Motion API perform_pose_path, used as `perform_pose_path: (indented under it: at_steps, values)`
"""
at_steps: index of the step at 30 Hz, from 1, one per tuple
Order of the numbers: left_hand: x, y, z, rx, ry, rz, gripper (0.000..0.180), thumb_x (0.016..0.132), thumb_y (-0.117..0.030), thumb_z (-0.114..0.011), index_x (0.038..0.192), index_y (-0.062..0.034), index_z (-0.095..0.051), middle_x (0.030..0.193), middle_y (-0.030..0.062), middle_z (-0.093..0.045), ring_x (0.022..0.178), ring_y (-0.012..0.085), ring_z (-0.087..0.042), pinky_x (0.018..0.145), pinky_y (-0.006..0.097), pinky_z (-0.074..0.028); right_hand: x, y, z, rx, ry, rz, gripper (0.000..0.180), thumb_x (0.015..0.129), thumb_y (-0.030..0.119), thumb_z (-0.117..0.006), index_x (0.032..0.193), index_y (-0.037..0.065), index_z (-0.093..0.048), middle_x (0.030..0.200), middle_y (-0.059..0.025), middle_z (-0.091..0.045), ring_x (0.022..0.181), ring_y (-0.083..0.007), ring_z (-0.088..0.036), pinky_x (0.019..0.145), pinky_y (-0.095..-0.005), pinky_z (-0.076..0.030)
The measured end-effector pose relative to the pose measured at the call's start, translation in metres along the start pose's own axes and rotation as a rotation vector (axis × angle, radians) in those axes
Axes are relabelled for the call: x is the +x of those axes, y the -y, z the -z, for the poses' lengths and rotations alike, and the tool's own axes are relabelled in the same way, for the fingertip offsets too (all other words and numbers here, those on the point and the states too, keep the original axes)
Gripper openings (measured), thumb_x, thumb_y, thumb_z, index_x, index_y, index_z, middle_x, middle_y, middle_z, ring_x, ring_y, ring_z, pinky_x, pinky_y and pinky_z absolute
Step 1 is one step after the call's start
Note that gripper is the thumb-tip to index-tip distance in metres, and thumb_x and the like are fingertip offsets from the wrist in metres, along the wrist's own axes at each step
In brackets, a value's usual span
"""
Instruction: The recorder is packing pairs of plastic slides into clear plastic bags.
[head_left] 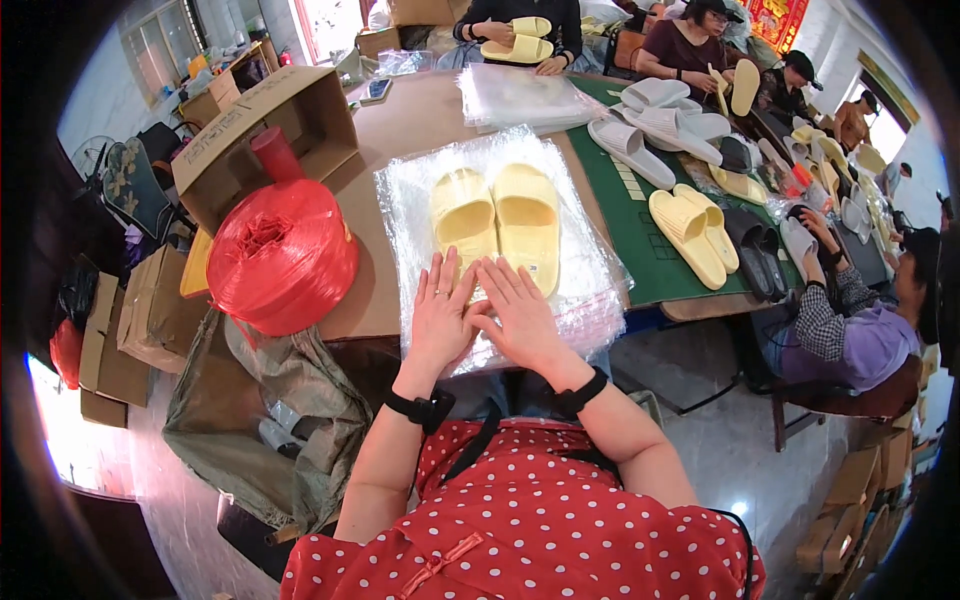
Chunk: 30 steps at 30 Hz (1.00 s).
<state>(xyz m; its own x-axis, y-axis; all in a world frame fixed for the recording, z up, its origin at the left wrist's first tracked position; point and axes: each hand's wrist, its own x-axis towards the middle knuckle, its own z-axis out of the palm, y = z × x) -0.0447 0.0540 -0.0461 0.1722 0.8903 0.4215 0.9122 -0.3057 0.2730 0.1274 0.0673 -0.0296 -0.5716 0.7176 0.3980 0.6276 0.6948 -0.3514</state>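
Note:
A pair of pale yellow slide sandals [527, 205] lies side by side on a stack of clear plastic bags [590, 270] at the table's near edge. From this view they seem to be inside the top bag, though its film is hard to make out. My left hand [440, 308] lies flat with fingers stretched over the heel of the left sandal. Beside it my right hand [517, 312] rests flat on the heel end of the right one. The two hands meet at the thumbs, and neither grips anything.
A big roll of red plastic twine [285, 258] sits left, before an open cardboard box [325, 120]. More clear bags [530, 97] and a phone [376, 91] lie farther back. Grey, yellow and black slides [755, 250] cover the green mat [625, 255], where other people work. A sack [230, 400] stands below left.

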Motion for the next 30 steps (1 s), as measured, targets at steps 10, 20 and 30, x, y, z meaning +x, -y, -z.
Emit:
perform_pose_path:
  at_steps: [10,20,30]
  values:
    - [-0.002,0.004,0.005,-0.064,0.006,0.010,0.062,0.092,-0.037,-0.061,0.147,-0.0133,-0.045,0.160,0.0174,-0.026,0.148,0.0367,-0.022,0.121,0.049,-0.018,-0.030,-0.057,0.027,0.267,-0.193,-0.284,0.054,0.098,0.026,-0.057,0.141,-0.004,-0.044,0.153,-0.0240,-0.036,0.139,-0.0392,-0.039,0.114,-0.0433,-0.034]
    - [-0.003,0.014,-0.009,-0.241,-0.239,0.240,0.084,0.094,-0.038,-0.061,0.147,0.0151,-0.022,0.158,0.0357,-0.003,0.149,0.0471,-0.001,0.120,0.052,-0.010,-0.013,-0.068,0.028,0.462,-0.425,-0.599,0.042,0.088,0.029,-0.074,0.099,-0.010,-0.064,0.110,-0.0189,-0.054,0.096,-0.0290,-0.062,0.084,-0.0364,-0.052]
    - [0.002,0.011,0.000,-0.195,-0.118,0.260,0.069,0.094,-0.041,-0.062,0.142,0.0062,-0.045,0.158,0.0375,0.000,0.149,0.0496,0.003,0.120,0.054,-0.012,-0.003,-0.065,0.025,0.123,-0.280,-0.598,0.045,0.081,0.034,-0.076,0.097,-0.007,-0.069,0.109,-0.0196,-0.056,0.103,-0.0343,-0.057,0.092,-0.0402,-0.046]
